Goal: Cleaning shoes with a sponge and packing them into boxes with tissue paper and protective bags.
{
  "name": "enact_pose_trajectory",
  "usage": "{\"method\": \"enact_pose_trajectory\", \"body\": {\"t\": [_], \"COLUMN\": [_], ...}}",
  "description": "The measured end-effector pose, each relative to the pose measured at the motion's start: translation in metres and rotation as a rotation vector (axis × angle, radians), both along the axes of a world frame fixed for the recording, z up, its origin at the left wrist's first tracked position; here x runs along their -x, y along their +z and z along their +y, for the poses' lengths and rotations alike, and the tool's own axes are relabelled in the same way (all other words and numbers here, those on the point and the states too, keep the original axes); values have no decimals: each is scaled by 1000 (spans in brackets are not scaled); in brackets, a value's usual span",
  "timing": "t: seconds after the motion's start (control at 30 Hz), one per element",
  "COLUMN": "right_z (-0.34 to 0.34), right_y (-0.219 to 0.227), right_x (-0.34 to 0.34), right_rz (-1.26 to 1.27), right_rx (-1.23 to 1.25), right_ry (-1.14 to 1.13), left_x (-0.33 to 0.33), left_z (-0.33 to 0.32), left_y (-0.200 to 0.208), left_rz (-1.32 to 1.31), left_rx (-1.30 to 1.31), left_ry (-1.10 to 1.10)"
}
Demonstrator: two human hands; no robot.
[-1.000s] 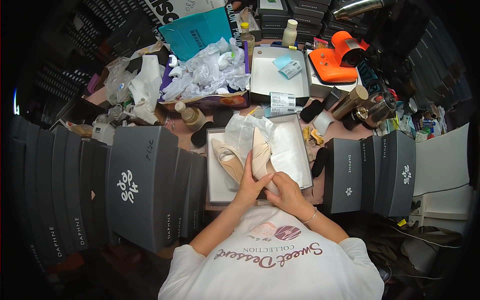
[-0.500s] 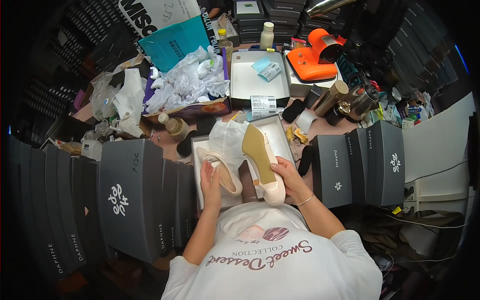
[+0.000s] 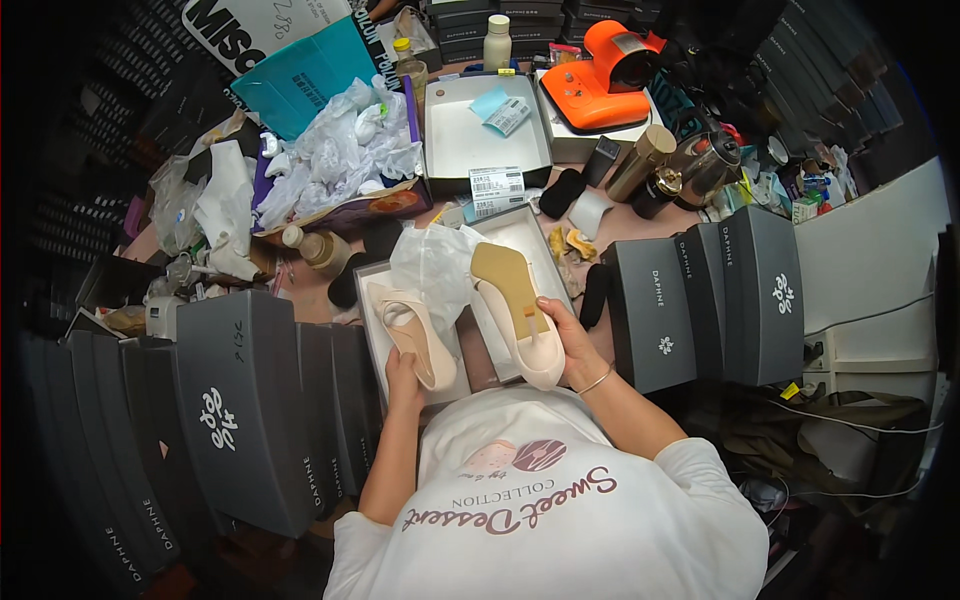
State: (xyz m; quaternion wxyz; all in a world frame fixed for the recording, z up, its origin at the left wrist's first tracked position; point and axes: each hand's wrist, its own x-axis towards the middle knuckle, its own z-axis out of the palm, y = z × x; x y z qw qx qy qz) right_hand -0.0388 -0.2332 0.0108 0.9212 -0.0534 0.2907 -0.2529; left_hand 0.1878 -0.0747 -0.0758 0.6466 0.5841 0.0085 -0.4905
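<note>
My left hand (image 3: 403,380) is closed on the heel end of a beige high-heeled shoe (image 3: 418,335), which has its opening upward and a bow-like trim at the toe. In my right hand (image 3: 573,340) is the matching beige high-heeled shoe (image 3: 545,358), turned so its tan sole and heel face up; my fingers grip its side. Under the shoes are white-lined open shoebox parts (image 3: 540,243), with a gap between them near my body. White tissue paper (image 3: 430,265) lies crumpled between the two shoes' toes.
Dark grey shoeboxes stand upright at left (image 3: 235,410) and right (image 3: 650,315). Beyond are a carton of crumpled plastic (image 3: 345,150), a white-lined tray with labels (image 3: 450,120), an orange device (image 3: 600,85), a tan flask (image 3: 642,160) and a glass kettle (image 3: 712,165).
My left hand has gone from open fingers beside its shoe to a grip on the heel end. The right-hand shoe has turned, showing its heel more end-on. The whole view has shifted.
</note>
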Motion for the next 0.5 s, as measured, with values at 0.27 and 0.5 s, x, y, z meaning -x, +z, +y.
{"method": "enact_pose_trajectory", "body": {"t": [0.27, 0.5], "right_z": [11, 23], "right_y": [-7, 5], "right_x": [-15, -27], "right_rz": [-152, -211], "right_rx": [-79, 34], "right_ry": [67, 81], "left_x": [27, 55], "left_z": [-11, -22], "left_y": [90, 89], "left_rz": [906, 965], "left_rx": [575, 647], "left_ry": [-217, -172]}}
